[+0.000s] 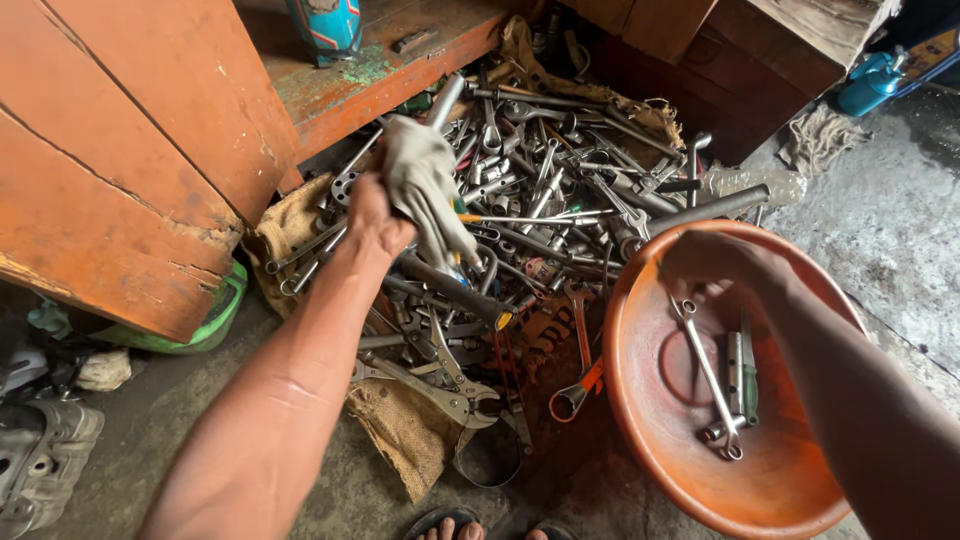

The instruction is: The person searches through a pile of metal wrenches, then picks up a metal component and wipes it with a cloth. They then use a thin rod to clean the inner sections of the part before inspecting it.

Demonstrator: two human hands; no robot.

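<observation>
Left hand (375, 215): closed round a grey cloth (425, 185) and a metal rod (442, 105), lifted above the tool pile (530, 190)
Tool pile: spanners and pliers heaped on sacking (405, 435), beside an orange wooden box (130, 150)
Right hand (715, 265): fingers curled over the near rim of the orange basin (640, 330); whether it pinches anything I cannot tell
Basin: holds a spanner (710, 375) and a green-handled tool (748, 370)

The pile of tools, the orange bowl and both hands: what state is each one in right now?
Left hand: closed on a grey cloth, raised above the pile.
Right hand: over the bowl's rim, grip unclear.
Tool pile: jumbled loosely on burlap sacking.
Orange bowl: upright, holding a combination wrench and a few small tools.
Locking pliers: lying flat.
</observation>
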